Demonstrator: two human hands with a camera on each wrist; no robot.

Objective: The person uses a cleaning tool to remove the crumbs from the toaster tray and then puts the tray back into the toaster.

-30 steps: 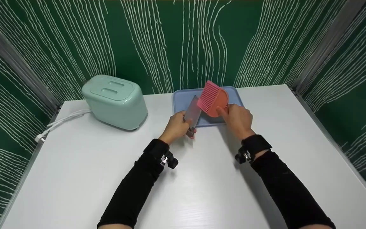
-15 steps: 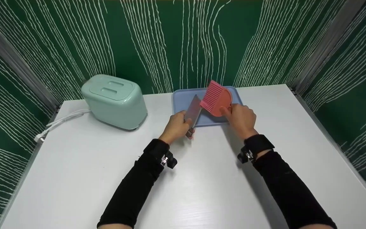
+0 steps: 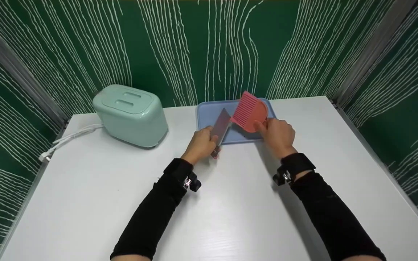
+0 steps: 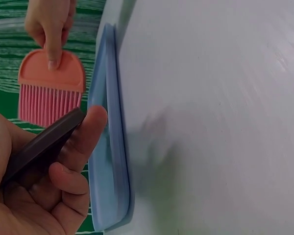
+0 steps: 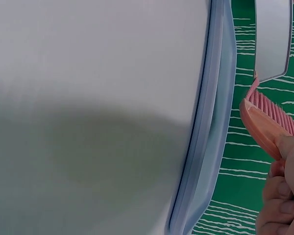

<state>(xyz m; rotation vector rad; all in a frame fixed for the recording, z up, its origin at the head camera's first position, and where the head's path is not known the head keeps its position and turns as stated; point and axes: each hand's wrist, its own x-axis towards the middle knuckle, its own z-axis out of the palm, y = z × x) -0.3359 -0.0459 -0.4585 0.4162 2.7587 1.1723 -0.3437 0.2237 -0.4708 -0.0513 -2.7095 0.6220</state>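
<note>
My left hand (image 3: 200, 145) grips a thin, phone-like slab (image 3: 221, 124) with a silvery face and a dark rim. In the head view it is tilted, held over the front left of a blue tray (image 3: 206, 107). My right hand (image 3: 278, 136) pinches the orange handle of a small brush (image 4: 53, 73) between thumb and fingers. Its pink bristles (image 5: 272, 107) point left, the corner right at the slab's edge. In the left wrist view the slab (image 4: 41, 143) shows edge-on between the thumb and fingers of the left hand (image 4: 44, 200).
A mint green toaster (image 3: 131, 117) with a lid over its top stands at the back left of the white table (image 3: 209, 217). Its white cord (image 3: 74, 134) and plug lie on the left edge. Green walls with white lines close in the back and sides.
My right hand has drifted a little to the right with the brush, its bristles sliding out toward the slab's edge. The left hand and the slab have hardly moved.
</note>
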